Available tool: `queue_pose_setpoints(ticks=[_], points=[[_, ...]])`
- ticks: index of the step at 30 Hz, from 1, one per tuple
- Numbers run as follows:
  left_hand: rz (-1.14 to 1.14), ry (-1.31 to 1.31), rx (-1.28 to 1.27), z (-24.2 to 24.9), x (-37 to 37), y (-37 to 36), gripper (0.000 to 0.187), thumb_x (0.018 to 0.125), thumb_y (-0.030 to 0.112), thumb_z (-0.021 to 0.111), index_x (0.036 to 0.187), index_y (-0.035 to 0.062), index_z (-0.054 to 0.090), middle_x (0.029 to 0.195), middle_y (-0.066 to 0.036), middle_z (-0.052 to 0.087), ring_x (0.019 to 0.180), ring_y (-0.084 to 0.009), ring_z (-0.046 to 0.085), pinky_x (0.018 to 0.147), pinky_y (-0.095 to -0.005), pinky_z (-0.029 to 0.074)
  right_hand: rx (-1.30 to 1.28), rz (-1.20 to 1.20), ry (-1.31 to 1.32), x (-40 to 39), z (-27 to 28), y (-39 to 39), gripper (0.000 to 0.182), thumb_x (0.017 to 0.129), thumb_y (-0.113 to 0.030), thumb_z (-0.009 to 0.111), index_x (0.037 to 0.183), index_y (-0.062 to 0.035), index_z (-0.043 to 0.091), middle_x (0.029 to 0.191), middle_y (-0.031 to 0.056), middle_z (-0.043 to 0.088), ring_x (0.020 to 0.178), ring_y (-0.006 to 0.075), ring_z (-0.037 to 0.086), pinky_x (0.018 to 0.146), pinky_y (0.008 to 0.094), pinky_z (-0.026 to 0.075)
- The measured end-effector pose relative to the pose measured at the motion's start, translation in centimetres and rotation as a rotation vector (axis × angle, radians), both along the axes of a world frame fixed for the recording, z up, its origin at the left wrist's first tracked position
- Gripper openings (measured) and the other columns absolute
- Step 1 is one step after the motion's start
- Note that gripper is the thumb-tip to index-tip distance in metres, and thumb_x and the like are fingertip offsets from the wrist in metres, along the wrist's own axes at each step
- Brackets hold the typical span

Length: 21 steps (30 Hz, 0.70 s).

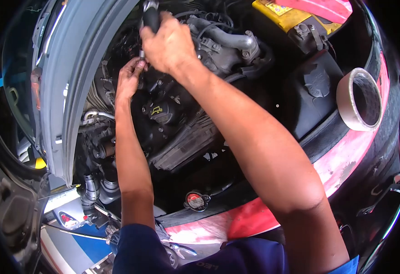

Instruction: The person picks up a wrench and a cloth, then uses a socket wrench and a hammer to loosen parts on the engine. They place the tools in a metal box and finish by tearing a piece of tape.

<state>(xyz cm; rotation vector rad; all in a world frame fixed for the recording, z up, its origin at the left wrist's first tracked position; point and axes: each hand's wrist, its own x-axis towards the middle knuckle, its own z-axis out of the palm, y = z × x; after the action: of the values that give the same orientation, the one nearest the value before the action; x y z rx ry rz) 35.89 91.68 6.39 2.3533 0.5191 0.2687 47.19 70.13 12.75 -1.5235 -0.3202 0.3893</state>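
My right hand is closed around a black-gripped ratchet, whose shiny metal end shows at the top edge. Its head is hidden by my fingers. A short metal socket shaft shows just below that hand. My left hand is pinched at the lower end of this shaft, thumb and fingers together. Both hands are deep in the engine bay, over the rear of the engine. What the shaft meets below is hidden in shadow and behind my left fingers.
A silver intake pipe lies right of my hands. A yellow-topped battery is at the upper right. A tape roll rests on the red front edge. A radiator cap sits near me. The raised hood curves along the left.
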Motion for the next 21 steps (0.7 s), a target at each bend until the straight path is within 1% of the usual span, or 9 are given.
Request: queue_pose_setpoints(ticks=[2,5,8,11,14,15,18,20,21], points=[[-0.015,-0.003,-0.034,0.0,0.1,0.0,0.02,0.104,0.019,0.06,0.105,0.0019,0.07,0.083,0.001,0.063,0.081,-0.009,0.054,0.077,-0.0262,0.044,0.046,-0.083,-0.052,0.4,0.0,0.0,0.046,0.091,-0.027,0.062,0.12,0.0071,0.056,0.109,0.0381,0.066,0.106,0.0511,0.066,0.094,0.0503,0.055],[-0.051,-0.028,-0.045,0.1,-0.1,-0.2,0.021,0.103,0.021,0.06,0.104,0.0029,0.07,0.082,0.001,0.063,0.08,-0.0091,0.054,0.076,-0.0268,0.044,-0.096,0.12,-0.075,0.1,-3.3,2.2,0.048,0.091,-0.031,0.06,0.119,0.0077,0.062,0.11,0.0362,0.067,0.111,0.0485,0.065,0.099,0.0482,0.053],[-0.033,-0.006,-0.001,-0.2,-0.1,0.5,0.022,0.103,0.024,0.062,0.103,0.0034,0.07,0.082,0.0,0.063,0.082,-0.0097,0.055,0.078,-0.0271,0.044,-0.222,0.293,0.028,0.6,-2.0,1.0,0.05,0.092,-0.036,0.058,0.115,0.0072,0.067,0.121,0.0353,0.064,0.121,0.0471,0.06,0.102,0.0474,0.05],[-0.023,0.015,-0.001,-0.4,0.2,0.7,0.023,0.104,0.023,0.06,0.103,0.002,0.07,0.084,0.0,0.064,0.083,-0.0098,0.055,0.079,-0.0271,0.045,-0.119,0.113,-0.022,-0.4,-1.5,0.9,0.051,0.092,-0.033,0.059,0.125,0.0048,0.06,0.1,0.032,0.071,0.108,0.0468,0.067,0.097,0.0471,0.053],[-0.005,0.002,-0.03,-0.4,-0.2,0.4,0.022,0.104,0.021,0.059,0.104,0.0019,0.069,0.084,0.001,0.063,0.082,-0.0094,0.054,0.077,-0.0265,0.044,0.0,0.021,0.016,0.4,-0.3,0.5,0.049,0.091,-0.034,0.059,0.121,0.0047,0.061,0.094,0.0301,0.072,0.099,0.0461,0.07,0.093,0.0477,0.055],[0.005,0.014,-0.049,0.1,-0.1,-0.1,0.022,0.104,0.021,0.059,0.104,0.0022,0.069,0.083,0.001,0.063,0.081,-0.0094,0.054,0.076,-0.0264,0.043,0.01,-0.054,-0.075,0.5,-0.5,0.8,0.048,0.091,-0.033,0.059,0.12,0.0048,0.061,0.094,0.0299,0.072,0.095,0.0451,0.071,0.091,0.048,0.055],[-0.011,0.013,-0.033,0.2,-0.2,-0.2,0.021,0.105,0.021,0.058,0.105,0.0035,0.07,0.082,0.001,0.062,0.08,-0.009,0.053,0.076,-0.0259,0.043,-0.035,-0.007,0.015,-0.2,-1.3,1.6,0.046,0.091,-0.033,0.059,0.115,0.0066,0.062,0.093,0.028,0.073,0.097,0.0447,0.071,0.093,0.0468,0.054],[-0.022,-0.028,-0.045,0.0,-0.1,0.3,0.022,0.105,0.022,0.058,0.105,0.0039,0.07,0.083,0.001,0.062,0.081,-0.0089,0.054,0.077,-0.0256,0.043,-0.238,0.173,-0.071,0.0,-3.2,2.5,0.049,0.092,-0.034,0.059,0.116,0.0077,0.063,0.099,0.0287,0.072,0.107,0.0444,0.068,0.099,0.0459,0.051],[-0.009,-0.002,-0.05,0.0,0.0,0.3,0.022,0.105,0.022,0.058,0.104,0.0033,0.07,0.083,0.001,0.063,0.082,-0.0091,0.055,0.079,-0.0255,0.044,-0.213,0.369,-0.055,0.9,-1.9,0.4,0.052,0.092,-0.036,0.059,0.12,0.0081,0.063,0.108,0.031,0.07,0.116,0.0446,0.064,0.104,0.0451,0.048]])
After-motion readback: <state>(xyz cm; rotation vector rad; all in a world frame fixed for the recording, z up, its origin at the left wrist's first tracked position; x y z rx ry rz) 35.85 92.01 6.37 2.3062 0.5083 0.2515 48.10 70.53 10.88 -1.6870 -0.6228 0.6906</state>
